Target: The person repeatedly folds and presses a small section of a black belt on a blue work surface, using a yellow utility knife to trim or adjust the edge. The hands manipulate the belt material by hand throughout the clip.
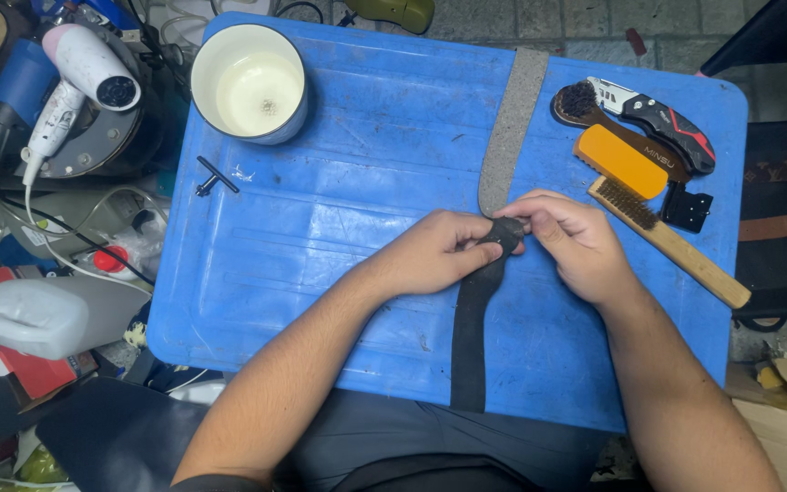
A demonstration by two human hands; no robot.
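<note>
Head view of a long strap laid lengthwise across a blue plastic surface, its near part dark and hanging over the front edge, its far part grey and reaching the back edge. The left hand and right hand meet at the junction of the two tones, each pinching the strap between thumb and fingertips; both are closed on it, neither is free. What lies under the fingers at the junction cannot be made out. Likely faults from this position: the pinch is narrow, so a sideways pull may twist the strap or let it slip; the overhanging dark end may drag the piece off the near edge if both grips loosen together. To the right, just beside the right hand, lie a wire brush with wooden handle, an orange block, a dark round brush and a folding utility knife; a careless sweep of the right forearm could knock these off. A white cup stands well apart at the far left corner, with a small black key near it.
</note>
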